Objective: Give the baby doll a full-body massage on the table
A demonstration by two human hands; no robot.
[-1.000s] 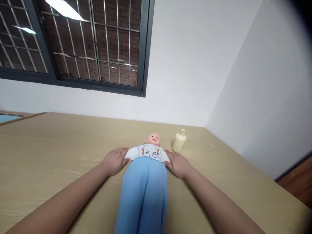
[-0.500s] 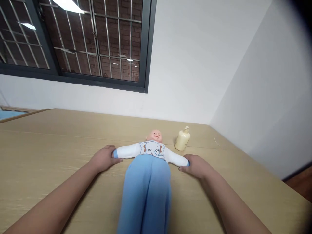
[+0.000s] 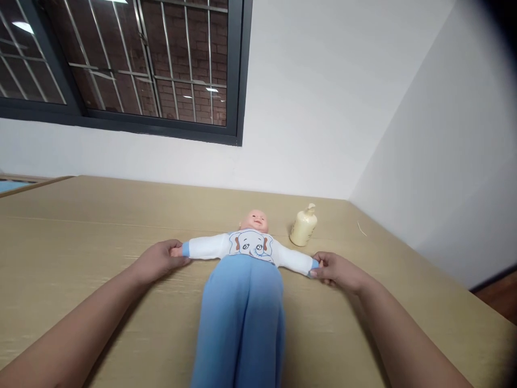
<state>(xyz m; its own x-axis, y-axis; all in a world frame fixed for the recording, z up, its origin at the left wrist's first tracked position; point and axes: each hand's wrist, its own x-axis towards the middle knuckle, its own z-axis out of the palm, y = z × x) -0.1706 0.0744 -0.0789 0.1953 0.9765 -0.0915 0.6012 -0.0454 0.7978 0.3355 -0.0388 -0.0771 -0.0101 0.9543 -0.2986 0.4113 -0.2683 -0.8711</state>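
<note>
A baby doll lies on its back on the wooden table, its head away from me and both arms stretched out sideways. It wears a white top with an elephant print and blue cuffs, and long blue trousers. My left hand is closed around the doll's hand at the left, just past the cuff. At the right, my right hand pinches the other doll hand and cuff between thumb and fingers. The doll's feet are out of frame.
A cream pump bottle stands beside the doll's head, above my right hand. The wooden table meets a white wall at the back. A barred window is at upper left. A thin pale strip lies near the right edge.
Both my hands have shifted slightly outward, from the cuffs to the doll's hands. A bit of the doll's left-side hand now shows. The view has tilted slightly.
</note>
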